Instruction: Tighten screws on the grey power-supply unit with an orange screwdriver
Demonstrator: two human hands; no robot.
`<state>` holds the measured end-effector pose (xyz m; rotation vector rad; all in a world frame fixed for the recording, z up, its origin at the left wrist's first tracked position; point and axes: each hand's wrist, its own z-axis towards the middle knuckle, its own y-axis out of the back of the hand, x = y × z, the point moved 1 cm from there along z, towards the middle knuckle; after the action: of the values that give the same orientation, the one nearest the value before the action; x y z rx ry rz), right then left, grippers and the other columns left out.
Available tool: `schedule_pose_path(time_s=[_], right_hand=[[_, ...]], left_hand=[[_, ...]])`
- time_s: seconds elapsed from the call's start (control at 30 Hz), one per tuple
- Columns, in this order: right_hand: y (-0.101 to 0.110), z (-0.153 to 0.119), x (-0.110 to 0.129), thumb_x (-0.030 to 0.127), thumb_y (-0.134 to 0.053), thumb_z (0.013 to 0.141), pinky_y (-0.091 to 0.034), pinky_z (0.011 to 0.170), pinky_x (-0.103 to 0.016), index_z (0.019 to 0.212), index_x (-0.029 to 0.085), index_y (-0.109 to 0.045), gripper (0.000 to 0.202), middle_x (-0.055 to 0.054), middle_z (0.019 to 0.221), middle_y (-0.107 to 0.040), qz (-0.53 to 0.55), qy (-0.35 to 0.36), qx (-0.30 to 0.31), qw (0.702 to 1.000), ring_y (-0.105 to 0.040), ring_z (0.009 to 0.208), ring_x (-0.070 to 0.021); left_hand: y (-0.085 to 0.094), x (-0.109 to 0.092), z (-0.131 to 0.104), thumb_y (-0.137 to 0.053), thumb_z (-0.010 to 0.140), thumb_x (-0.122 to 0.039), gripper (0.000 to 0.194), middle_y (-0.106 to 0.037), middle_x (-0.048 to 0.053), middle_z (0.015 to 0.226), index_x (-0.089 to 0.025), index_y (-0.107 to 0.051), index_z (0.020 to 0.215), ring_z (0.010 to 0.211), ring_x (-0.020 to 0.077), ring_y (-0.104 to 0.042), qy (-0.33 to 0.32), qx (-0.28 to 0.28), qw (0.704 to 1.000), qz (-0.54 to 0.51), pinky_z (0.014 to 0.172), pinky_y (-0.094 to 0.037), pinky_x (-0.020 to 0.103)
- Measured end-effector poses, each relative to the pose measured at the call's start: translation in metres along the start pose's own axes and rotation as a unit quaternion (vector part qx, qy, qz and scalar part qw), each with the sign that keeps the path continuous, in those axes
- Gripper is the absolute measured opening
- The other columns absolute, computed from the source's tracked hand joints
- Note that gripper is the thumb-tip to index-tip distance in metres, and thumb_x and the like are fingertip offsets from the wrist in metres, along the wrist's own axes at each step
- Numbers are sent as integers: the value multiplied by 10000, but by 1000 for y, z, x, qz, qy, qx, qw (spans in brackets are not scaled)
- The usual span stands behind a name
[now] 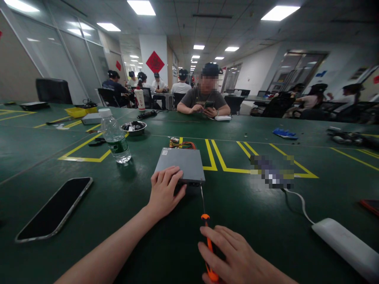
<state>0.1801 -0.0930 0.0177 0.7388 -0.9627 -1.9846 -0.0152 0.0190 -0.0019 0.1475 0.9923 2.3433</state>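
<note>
A grey metal computer power supply [183,159] lies flat on the table in front of me, its bundle of coloured cables [182,145] at the far side. My left hand [166,189] holds its near left corner, with the fingers on the top cover and the thumb by the front face. In my right hand [227,252] is a screwdriver [209,244] with an orange and black handle. Its shaft points away from me, and the tip is at the near right corner of the power supply. Whether the tip sits in a screw is too small to tell.
A water bottle [115,138] and a phone [56,209] are on the left, a metal bowl [134,128] behind the bottle. To the right, a white power bank-like block [346,244] has a cable running to a blurred device. Across the table sits a person [204,98].
</note>
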Motion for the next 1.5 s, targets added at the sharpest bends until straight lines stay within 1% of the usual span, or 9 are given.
schedule_pose_path(time_s=[0.23,0.4,0.57,0.7,0.83,0.93,1.07,1.33,1.5], right_hand=[[-5,-1,1,333,-576,842,-533,682,-312,1042,118,-505,302,-182,974,-670,60,-11,-35,998,-665,710,-198],[-7,-2,-2,421,-621,801,-522,731,-315,1077,131,-494,420,-177,1016,-657,110,-32,-33,993,-662,813,-218],[-1,4,0,376,-493,889,-517,727,-313,1093,153,-564,311,-164,1013,-657,66,-9,37,997,-657,812,-201],[-6,2,4,344,-461,918,-512,679,-293,993,119,-576,264,-146,966,-672,56,-6,-30,998,-652,712,-159],[-9,0,4,377,-446,928,-498,737,-280,958,116,-528,275,-136,947,-675,70,-29,-78,994,-646,828,-155],[-5,2,2,405,-377,946,-497,761,-287,1000,122,-523,323,-131,962,-670,78,-36,-62,994,-636,876,-161],[-1,5,3,321,-343,956,-505,705,-293,1051,158,-560,288,-112,971,-672,47,-8,-25,999,-650,782,-155],[-7,1,5,324,-444,935,-494,727,-270,955,106,-538,238,-133,949,-676,68,-5,-77,995,-648,817,-150],[-4,2,4,347,-380,949,-499,748,-283,1032,131,-536,279,-127,999,-661,75,-16,-39,996,-636,872,-158]], left_hand=[[2,-1,1,-514,827,-319,301,-575,56,1186,-241,-507,1118,1123,228,-486,1,4,1000,0,910,-283,404],[1,-1,1,-513,828,-314,293,-577,61,1184,-240,-509,1112,1116,227,-489,0,0,1000,2,904,-283,404],[2,-1,1,-514,829,-313,294,-574,64,1186,-232,-505,1111,1120,227,-486,-4,4,1000,2,903,-281,403],[2,-1,1,-519,826,-309,297,-574,67,1185,-225,-506,1110,1120,229,-486,-6,-1,1000,2,901,-283,405],[1,-1,1,-513,830,-306,295,-576,66,1183,-230,-501,1115,1122,229,-484,-6,-3,1000,-1,900,-281,407],[1,0,1,-510,831,-311,295,-572,66,1188,-231,-498,1115,1125,230,-481,-6,-1,1000,-3,900,-282,406],[1,0,1,-508,833,-316,296,-570,66,1190,-231,-496,1117,1126,229,-479,-6,3,1000,-4,907,-279,409],[2,0,1,-513,829,-308,291,-573,65,1186,-228,-503,1109,1121,229,-483,-6,1,1000,-4,905,-280,407],[2,0,1,-510,831,-311,292,-571,69,1188,-228,-502,1111,1123,233,-481,-5,3,1000,-1,898,-283,410]])
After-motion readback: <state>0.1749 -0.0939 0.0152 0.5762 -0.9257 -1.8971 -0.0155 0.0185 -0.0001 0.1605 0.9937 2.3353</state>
